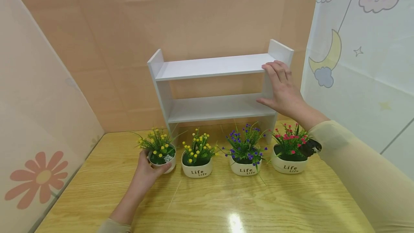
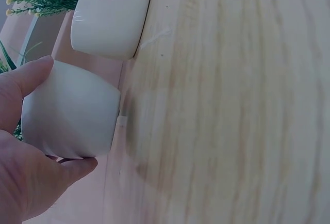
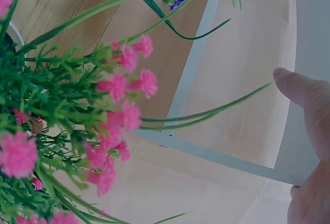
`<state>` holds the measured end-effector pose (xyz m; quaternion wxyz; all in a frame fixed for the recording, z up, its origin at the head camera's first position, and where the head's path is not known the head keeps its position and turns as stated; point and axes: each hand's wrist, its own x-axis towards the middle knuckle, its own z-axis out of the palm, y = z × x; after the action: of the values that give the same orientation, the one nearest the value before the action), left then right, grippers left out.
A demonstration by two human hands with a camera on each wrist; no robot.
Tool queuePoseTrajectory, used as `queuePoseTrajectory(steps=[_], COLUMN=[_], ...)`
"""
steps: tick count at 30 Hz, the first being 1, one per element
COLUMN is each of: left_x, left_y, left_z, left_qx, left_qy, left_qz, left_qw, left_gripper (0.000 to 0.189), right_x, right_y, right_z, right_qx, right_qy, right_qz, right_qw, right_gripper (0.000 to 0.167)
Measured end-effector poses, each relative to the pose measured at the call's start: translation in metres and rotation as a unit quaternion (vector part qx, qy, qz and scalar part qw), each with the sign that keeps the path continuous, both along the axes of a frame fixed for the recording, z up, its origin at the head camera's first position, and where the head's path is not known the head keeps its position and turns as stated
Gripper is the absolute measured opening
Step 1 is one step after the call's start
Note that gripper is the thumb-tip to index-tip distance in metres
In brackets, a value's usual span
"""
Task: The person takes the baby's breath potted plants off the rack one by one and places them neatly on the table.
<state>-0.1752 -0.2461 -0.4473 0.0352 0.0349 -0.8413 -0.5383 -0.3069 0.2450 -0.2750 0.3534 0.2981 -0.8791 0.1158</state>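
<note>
My left hand (image 1: pixel 149 171) grips a white pot (image 2: pixel 69 111) of yellow flowers (image 1: pixel 158 141) at the row's left end. In the left wrist view its thumb and fingers lie on opposite sides of the pot, whose base is close over the table. At the upper right of the white two-tier shelf (image 1: pixel 216 67), my right hand (image 1: pixel 284 91) holds the side panel by the top board. Its thumb (image 3: pixel 296 87) points inward below that board in the right wrist view; most of the other fingers are hidden there.
Beside the held pot stand another yellow-flowered pot (image 1: pixel 197 170), a purple-flowered pot (image 1: pixel 245 168) and a pink-flowered pot (image 1: pixel 289 164), in front of the shelf on the wooden table (image 1: pixel 200 208). The pink flowers (image 3: pixel 113 131) lie below my right wrist. Printed side walls flank the table.
</note>
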Motion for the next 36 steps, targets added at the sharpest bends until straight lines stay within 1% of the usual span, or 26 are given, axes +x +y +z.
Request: queuePoseTrajectory(steps=[11, 19, 23, 28, 31, 33, 36], left_x=[0.0009, 0.002, 0.0028, 0.0041, 0.0034, 0.0025, 0.0024], left_y=[0.0003, 0.0018, 0.0026, 0.0032, 0.0021, 0.0006, -0.0022], left_z=[-0.0022, -0.0017, -0.0017, -0.0027, -0.0029, -0.0021, 0.0022], left_qx=[-0.006, -0.014, -0.009, 0.012, 0.021, 0.024, 0.018], left_qy=[-0.014, -0.018, -0.019, -0.022, -0.015, -0.009, -0.008], left_qz=[-0.003, -0.003, -0.005, -0.011, -0.016, -0.018, -0.018], left_qw=[0.9999, 0.9997, 0.9998, 0.9996, 0.9995, 0.9995, 0.9997], left_gripper=[0.117, 0.117, 0.116, 0.116, 0.116, 0.118, 0.123], right_x=[-0.0012, 0.0002, 0.0006, 0.0009, 0.0007, 0.0006, 0.001], right_y=[0.0004, 0.0001, 0.0006, 0.0023, 0.0038, 0.0045, 0.0052], right_z=[-0.0011, -0.0003, -0.0001, -0.0009, -0.0004, 0.0005, 0.0009], right_qx=[-0.001, -0.003, -0.003, -0.001, 0.001, 0.001, 0.0], right_qy=[0.003, -0.004, -0.006, -0.011, -0.01, -0.008, -0.01], right_qz=[0.005, 0.0, 0.0, -0.001, -0.001, 0.0, -0.001], right_qw=[1.0, 1.0, 1.0, 0.9999, 1.0, 1.0, 0.9999], right_gripper=[0.122, 0.12, 0.12, 0.12, 0.121, 0.12, 0.119])
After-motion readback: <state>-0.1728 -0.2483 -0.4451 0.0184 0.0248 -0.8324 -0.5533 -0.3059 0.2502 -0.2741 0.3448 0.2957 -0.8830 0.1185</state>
